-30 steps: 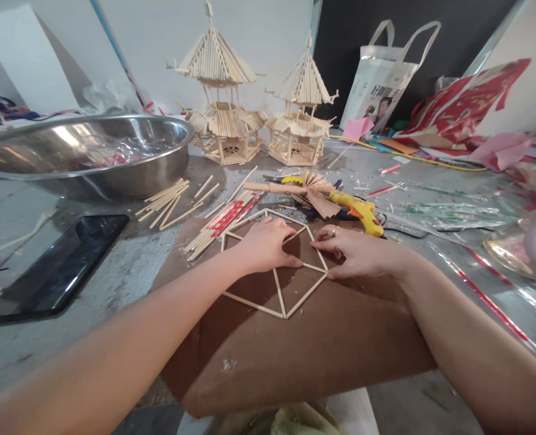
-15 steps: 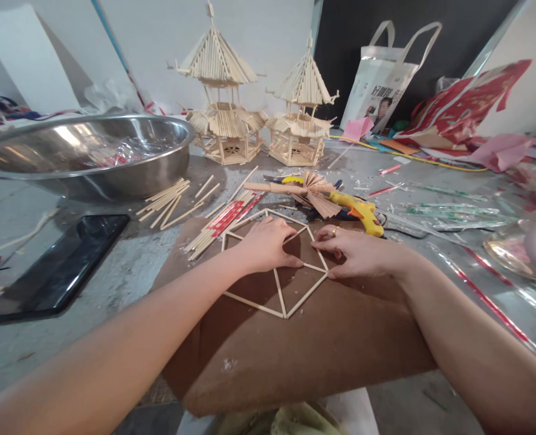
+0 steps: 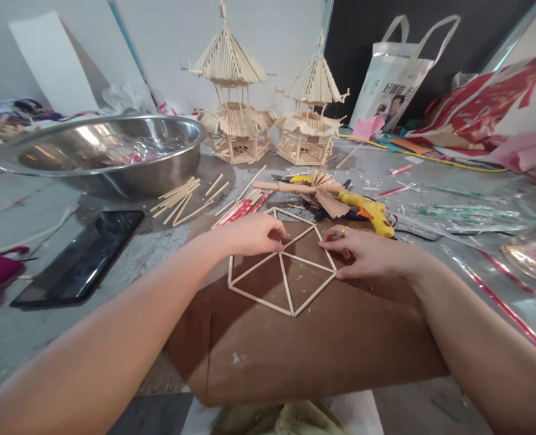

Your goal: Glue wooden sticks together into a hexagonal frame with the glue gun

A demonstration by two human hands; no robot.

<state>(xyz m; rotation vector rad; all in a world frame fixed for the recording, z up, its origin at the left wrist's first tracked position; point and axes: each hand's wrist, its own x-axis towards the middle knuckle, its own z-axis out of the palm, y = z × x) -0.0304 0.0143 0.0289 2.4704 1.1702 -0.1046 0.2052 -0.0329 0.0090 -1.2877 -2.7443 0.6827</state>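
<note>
A flat hexagon frame of thin wooden sticks (image 3: 290,293), with spokes meeting at its centre, lies on a brown cardboard sheet (image 3: 304,356). My left hand (image 3: 249,234) rests over the frame's upper left part, fingers curled, its fingertips pinching a spoke near the centre. My right hand (image 3: 362,255), with a ring on one finger, sits at the frame's right corner and pinches the stick there with thumb and forefinger. Both forearms reach in from the bottom corners.
Behind the frame lie a yellow glue gun (image 3: 370,211), a folded stick fan (image 3: 317,190) and loose sticks (image 3: 181,198). A steel bowl (image 3: 113,151) and a black phone (image 3: 84,257) are on the left. Two stick pagodas (image 3: 235,96) (image 3: 313,109) stand at the back.
My left hand has drawn back to the left off the middle of the frame, uncovering the spokes. My right hand stays at the right corner. The view has shifted slightly left.
</note>
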